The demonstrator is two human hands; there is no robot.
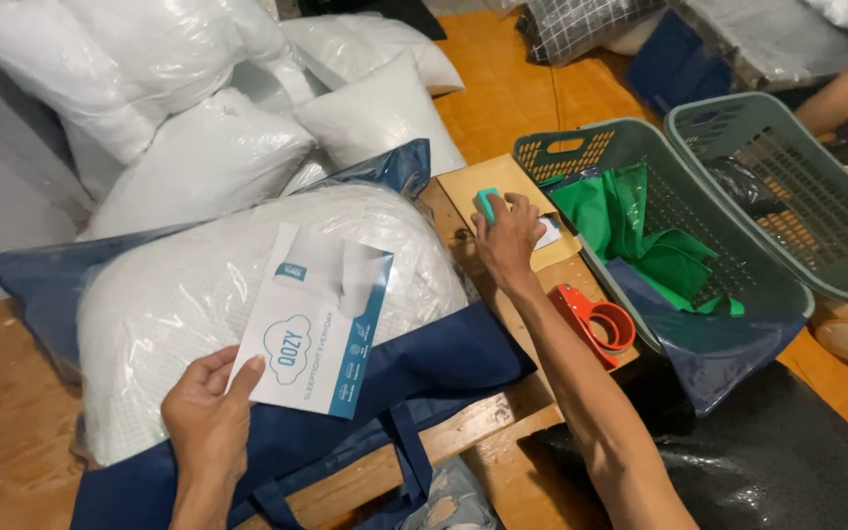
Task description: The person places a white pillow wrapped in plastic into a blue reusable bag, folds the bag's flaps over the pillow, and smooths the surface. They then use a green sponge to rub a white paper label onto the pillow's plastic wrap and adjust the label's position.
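My left hand holds a white and blue printed card by its lower left corner, over a white pillow in clear plastic. The pillow lies inside an open dark blue fabric bag on a wooden table. My right hand reaches to the far side of the table and closes on a small teal object that rests on a brown envelope. A small white slip lies beside that hand.
A red tape dispenser sits at the table's right edge. Two green plastic baskets stand to the right, one holding green cloth. Bagged white pillows pile at the back left. Another person's arm shows at far right.
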